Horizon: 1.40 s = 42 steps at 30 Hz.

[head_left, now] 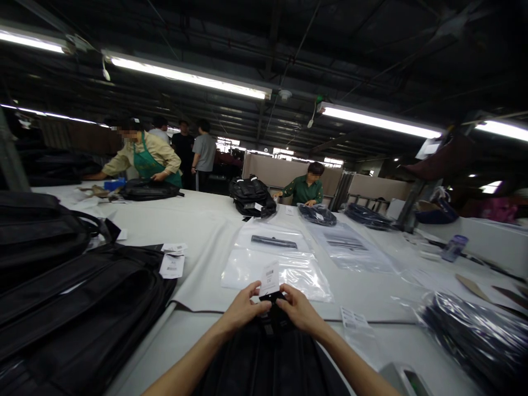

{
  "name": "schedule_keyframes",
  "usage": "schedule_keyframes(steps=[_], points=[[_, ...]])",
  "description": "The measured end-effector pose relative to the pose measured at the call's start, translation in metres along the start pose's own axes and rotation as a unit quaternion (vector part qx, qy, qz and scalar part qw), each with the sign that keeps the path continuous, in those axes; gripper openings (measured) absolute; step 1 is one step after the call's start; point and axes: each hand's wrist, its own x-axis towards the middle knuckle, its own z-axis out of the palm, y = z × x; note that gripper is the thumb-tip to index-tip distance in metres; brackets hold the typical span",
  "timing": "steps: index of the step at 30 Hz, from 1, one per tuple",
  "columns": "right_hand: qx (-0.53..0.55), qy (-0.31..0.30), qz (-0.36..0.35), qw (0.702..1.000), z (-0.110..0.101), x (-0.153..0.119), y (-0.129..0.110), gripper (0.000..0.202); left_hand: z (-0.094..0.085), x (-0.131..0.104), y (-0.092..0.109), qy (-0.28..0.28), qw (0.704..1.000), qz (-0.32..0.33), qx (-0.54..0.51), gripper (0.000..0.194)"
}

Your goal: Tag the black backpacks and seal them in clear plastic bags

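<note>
Between my two hands is a black hang tag [270,316], with a white barcode label [270,279] standing up behind it. My left hand [246,306] pinches the tags from the left, thumb on the black tag's edge. From the right, my right hand [297,308] grips the same tags between thumb and fingers. A black backpack [268,366] lies below my hands at the near edge, partly hidden by my forearms. Just beyond the hands, clear plastic bags [272,258] lie flat on the white table.
Black backpacks [82,308] with white tags are piled at the left. Plastic-wrapped bags [474,330] lie at the right, near a grey device [402,379]. Across the white table [202,220], one person in a green apron [150,159] and another in green [303,190] handle bags.
</note>
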Motion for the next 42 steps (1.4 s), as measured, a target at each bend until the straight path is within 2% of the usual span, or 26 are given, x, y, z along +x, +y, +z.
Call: schedule_keyframes(steps=[2, 4, 5, 7, 8, 9, 10, 12, 13, 15, 19, 21, 25, 29, 32, 35, 39, 42], points=[[-0.091, 0.048, -0.034, 0.994, 0.003, -0.002, -0.006, 0.009, 0.004, -0.001, 0.002, -0.033, 0.999, 0.03, 0.023, 0.067], [-0.169, 0.097, -0.042, 0.98, 0.004, -0.004, -0.014, 0.012, 0.007, -0.001, 0.005, -0.046, 0.995, 0.073, 0.047, 0.042], [-0.211, 0.123, -0.043, 0.969, 0.004, -0.005, -0.018, 0.02, 0.008, 0.0, 0.005, -0.048, 0.993, 0.091, 0.057, 0.032], [-0.32, 0.167, -0.056, 0.931, 0.0, -0.007, -0.025, 0.043, 0.007, 0.001, 0.005, -0.048, 0.99, 0.107, 0.074, 0.026], [-0.377, 0.173, -0.073, 0.907, -0.003, -0.007, -0.027, 0.049, 0.006, 0.002, 0.004, -0.047, 0.99, 0.106, 0.083, 0.027], [-0.42, 0.159, -0.093, 0.889, -0.006, -0.008, -0.028, 0.045, 0.004, 0.003, 0.002, -0.043, 0.989, 0.101, 0.096, 0.028], [-0.44, 0.128, -0.102, 0.883, -0.009, -0.008, -0.028, 0.034, 0.002, 0.002, -0.001, -0.036, 0.989, 0.093, 0.11, 0.031], [-0.43, 0.068, -0.071, 0.897, -0.013, -0.009, -0.024, 0.012, -0.003, 0.001, -0.007, -0.011, 0.987, 0.074, 0.14, 0.049], [-0.415, 0.053, -0.045, 0.907, -0.014, -0.009, -0.021, 0.014, -0.005, 0.0, -0.011, 0.004, 0.986, 0.065, 0.155, 0.058], [-0.399, 0.058, -0.005, 0.915, -0.015, -0.009, -0.015, 0.021, -0.007, -0.002, -0.016, 0.036, 0.982, 0.057, 0.179, 0.062], [-0.393, 0.088, -0.007, 0.915, -0.014, -0.01, -0.008, 0.022, -0.005, -0.003, -0.022, 0.101, 0.971, 0.066, 0.206, 0.061], [-0.374, 0.091, -0.007, 0.923, -0.014, -0.012, -0.007, 0.022, -0.003, -0.001, -0.024, 0.107, 0.97, 0.057, 0.21, 0.054], [-0.308, 0.1, -0.008, 0.946, -0.014, -0.019, -0.004, 0.023, 0.002, -0.001, -0.028, 0.079, 0.976, 0.036, 0.199, 0.017], [-0.257, 0.111, 0.0, 0.96, -0.012, -0.028, 0.001, 0.024, 0.006, -0.012, -0.021, 0.098, 0.981, 0.045, 0.16, 0.008], [-0.229, 0.115, 0.012, 0.967, -0.012, -0.035, 0.003, 0.024, 0.006, -0.026, -0.016, 0.053, 0.993, 0.038, 0.102, 0.013], [-0.21, 0.096, 0.025, 0.973, -0.012, -0.04, -0.001, 0.024, 0.005, -0.036, -0.016, -0.054, 0.998, -0.026, 0.031, 0.025], [-0.202, 0.083, 0.038, 0.975, -0.012, -0.043, -0.012, 0.024, 0.005, -0.04, -0.016, -0.168, 0.975, -0.141, -0.033, 0.036], [-0.188, 0.092, 0.058, 0.976, -0.009, -0.048, -0.015, 0.026, 0.009, -0.039, -0.015, -0.192, 0.961, -0.19, -0.056, 0.04]])
